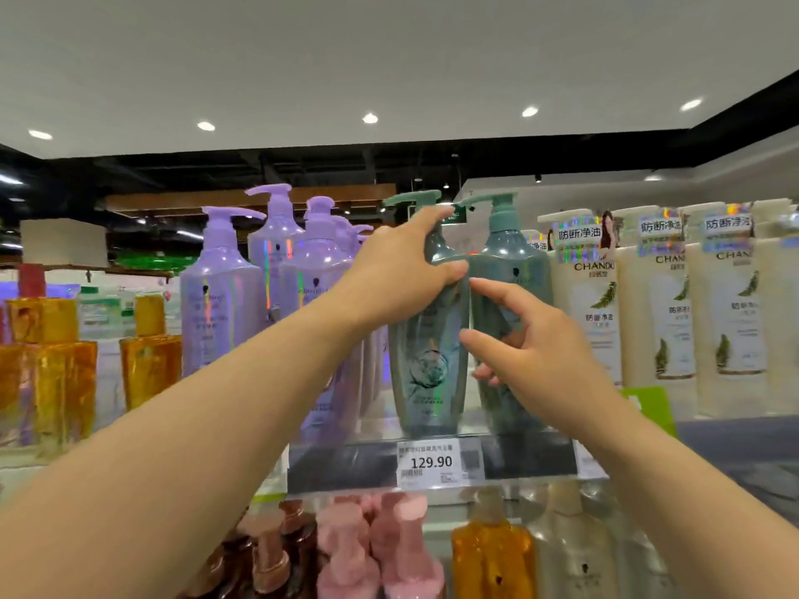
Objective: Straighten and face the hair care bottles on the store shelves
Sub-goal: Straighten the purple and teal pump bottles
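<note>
While both arms reach up to the top shelf [341,464], going left to right: amber square bottles [47,373] stand at the far left, then a cluster of lilac pump bottles [220,296], pumps pointing different ways. Next, the left hand [397,274] wraps round the shoulder and neck of the left teal pump bottle [428,373], thumb on the front face, fingers curled behind near the pump. That bottle stands upright at the shelf's front edge, label side toward camera, directly above the price tag [432,462] reading 129.90. Just beside it, touching or nearly touching, a second teal pump bottle [514,270] stands upright, pump spout pointing left. The right hand [527,352] sits in front of the gap between the two teal bottles, index finger and thumb apart and extended, the lower fingers loosely curled; holds nothing, cannot tell if fingertips touch the bottle. Right of it, cream white bottles [666,313] marked CHANDO stand in a row with holographic tags at the necks. Lower shelf under the tag: brown, pink pump bottles [380,551], an amber one, pale ones
</note>
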The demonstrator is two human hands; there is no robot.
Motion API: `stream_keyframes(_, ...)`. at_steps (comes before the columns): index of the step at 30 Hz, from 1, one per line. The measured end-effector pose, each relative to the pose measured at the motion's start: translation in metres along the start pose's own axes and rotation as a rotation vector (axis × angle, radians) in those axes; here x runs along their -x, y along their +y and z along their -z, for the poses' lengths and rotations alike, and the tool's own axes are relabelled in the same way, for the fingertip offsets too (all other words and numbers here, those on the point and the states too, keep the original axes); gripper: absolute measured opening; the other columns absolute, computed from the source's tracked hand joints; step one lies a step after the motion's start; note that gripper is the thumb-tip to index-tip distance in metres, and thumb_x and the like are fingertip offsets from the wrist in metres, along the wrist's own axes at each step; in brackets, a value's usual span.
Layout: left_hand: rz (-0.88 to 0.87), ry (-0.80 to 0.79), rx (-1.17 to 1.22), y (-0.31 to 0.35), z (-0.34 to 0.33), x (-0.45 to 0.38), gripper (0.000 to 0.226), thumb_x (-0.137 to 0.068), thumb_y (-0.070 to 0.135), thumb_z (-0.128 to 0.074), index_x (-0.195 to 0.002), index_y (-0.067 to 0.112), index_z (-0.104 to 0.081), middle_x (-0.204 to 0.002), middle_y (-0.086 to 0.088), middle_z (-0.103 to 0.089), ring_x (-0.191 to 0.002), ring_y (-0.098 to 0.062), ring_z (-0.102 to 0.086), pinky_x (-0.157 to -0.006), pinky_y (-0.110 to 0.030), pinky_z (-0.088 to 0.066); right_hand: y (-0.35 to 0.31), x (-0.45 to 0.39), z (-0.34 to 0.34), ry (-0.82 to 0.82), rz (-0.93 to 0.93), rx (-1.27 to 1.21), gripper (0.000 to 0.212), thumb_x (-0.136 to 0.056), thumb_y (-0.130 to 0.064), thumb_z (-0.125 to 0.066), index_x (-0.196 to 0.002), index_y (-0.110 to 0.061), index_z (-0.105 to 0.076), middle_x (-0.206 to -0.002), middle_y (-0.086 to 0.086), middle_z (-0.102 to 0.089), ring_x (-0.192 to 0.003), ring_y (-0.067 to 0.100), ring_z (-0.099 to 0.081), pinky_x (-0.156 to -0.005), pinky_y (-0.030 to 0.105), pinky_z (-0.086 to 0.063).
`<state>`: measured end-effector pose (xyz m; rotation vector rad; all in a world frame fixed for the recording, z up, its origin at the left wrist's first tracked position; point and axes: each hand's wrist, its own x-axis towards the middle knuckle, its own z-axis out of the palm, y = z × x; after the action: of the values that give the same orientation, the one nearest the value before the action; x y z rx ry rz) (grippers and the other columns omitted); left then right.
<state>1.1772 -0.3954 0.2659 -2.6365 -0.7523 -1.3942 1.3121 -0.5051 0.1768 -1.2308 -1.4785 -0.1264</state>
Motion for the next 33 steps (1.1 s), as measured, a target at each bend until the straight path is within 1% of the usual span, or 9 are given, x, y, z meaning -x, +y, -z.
stream_keyframes(4,-0.011,0.017,0.059,-0.002,-0.002,0.0,0.068,-0.084,0.05,-0.065,-0.145,0.044,-0.033,-0.139,-0.003,-0.054,-0.122,-0.021,-0.053,-0.097,-0.03,-0.045,-0.016,0.001,-0.001,0.004,-0.036,0.095,0.05,-0.091,-0.027,-0.066,-0.135,-0.046,-0.051,-0.076,-0.02,-0.063,-0.058,0.001,-0.069,-0.069,0.026,-0.047)
stream_keyframes(8,-0.016,0.059,-0.032,-0.002,-0.006,0.002,0.073,-0.087,0.053,-0.062,-0.15,0.038,-0.029,-0.141,-0.009,-0.054,-0.129,-0.024,-0.047,-0.098,-0.034,-0.044,-0.026,0.0,-0.004,0.003,-0.036,0.188,0.049,-0.094,-0.026,-0.062,-0.138,-0.042,-0.05,-0.07,-0.012,-0.068,-0.051,-0.006,-0.063,-0.059,0.02,-0.039)
stream_keyframes(14,0.005,0.001,-0.108,0.011,0.0,0.011,0.068,-0.096,0.048,-0.053,-0.154,0.035,-0.021,-0.13,-0.015,-0.058,-0.114,-0.03,-0.055,-0.089,-0.036,-0.046,-0.023,-0.002,-0.003,0.035,-0.026,0.105,0.044,-0.093,-0.022,-0.064,-0.128,-0.045,-0.055,-0.082,-0.009,-0.072,-0.057,0.005,-0.07,-0.077,0.039,-0.058)
stream_keyframes(17,-0.022,0.011,-0.157,0.021,0.018,0.023,0.066,-0.097,0.043,-0.052,-0.153,0.039,-0.018,-0.12,-0.016,-0.057,-0.097,-0.028,-0.057,-0.078,-0.034,-0.045,-0.02,-0.005,-0.003,0.055,0.001,0.047,0.042,-0.091,-0.021,-0.067,-0.121,-0.049,-0.057,-0.071,-0.001,-0.073,-0.059,0.01,-0.071,-0.078,0.047,-0.059)
stream_keyframes(21,-0.109,0.239,-0.259,0.014,0.059,0.051,0.051,-0.094,0.036,-0.059,-0.142,0.033,-0.043,-0.115,-0.006,-0.059,-0.102,-0.022,-0.058,-0.081,-0.03,-0.042,-0.024,-0.005,-0.001,0.046,0.034,0.007,0.035,-0.091,-0.023,-0.068,-0.115,-0.048,-0.062,-0.062,0.008,-0.071,-0.058,0.009,-0.071,-0.074,0.046,-0.06)
stream_keyframes(23,-0.008,0.335,-0.275,-0.006,0.078,0.057,0.046,-0.091,0.038,-0.062,-0.134,0.025,-0.053,-0.115,-0.007,-0.061,-0.102,-0.023,-0.06,-0.083,-0.03,-0.041,-0.028,-0.005,-0.004,0.031,0.036,-0.022,0.031,-0.09,-0.024,-0.068,-0.11,-0.047,-0.063,-0.059,0.012,-0.07,-0.058,0.007,-0.071,-0.076,0.045,-0.059)
stream_keyframes(26,0.321,0.18,-0.267,-0.031,0.087,0.064,0.057,-0.088,0.05,-0.062,-0.134,0.017,-0.053,-0.125,-0.011,-0.063,-0.115,-0.029,-0.059,-0.09,-0.034,-0.042,-0.034,-0.008,-0.014,-0.011,0.046,-0.066,0.029,-0.092,-0.023,-0.068,-0.111,-0.044,-0.063,-0.062,0.012,-0.071,-0.058,0.007,-0.071,-0.077,0.047,-0.058)
stream_keyframes(30,0.421,-0.041,-0.283,-0.039,0.072,0.072,0.084,-0.087,0.06,-0.059,-0.148,0.009,-0.033,-0.129,-0.009,-0.061,-0.123,-0.03,-0.053,-0.081,-0.032,-0.039,-0.041,-0.011,-0.023,-0.039,0.069,-0.061,0.029,-0.092,-0.023,-0.068,-0.117,-0.038,-0.063,-0.065,-0.024,-0.065,-0.057,0.007,-0.07,-0.078,0.04,-0.058)
stream_keyframes(33,0.492,-0.113,-0.165,-0.037,0.067,0.074,0.096,-0.088,0.054,-0.061,-0.156,0.017,-0.005,-0.115,-0.01,-0.066,-0.089,-0.028,-0.07,-0.069,-0.031,-0.053,-0.041,-0.01,-0.024,-0.056,0.068,-0.067,0.03,-0.092,-0.024,-0.068,-0.12,-0.035,-0.064,-0.077,-0.023,-0.063,-0.058,0.008,-0.071,-0.077,0.041,-0.059)
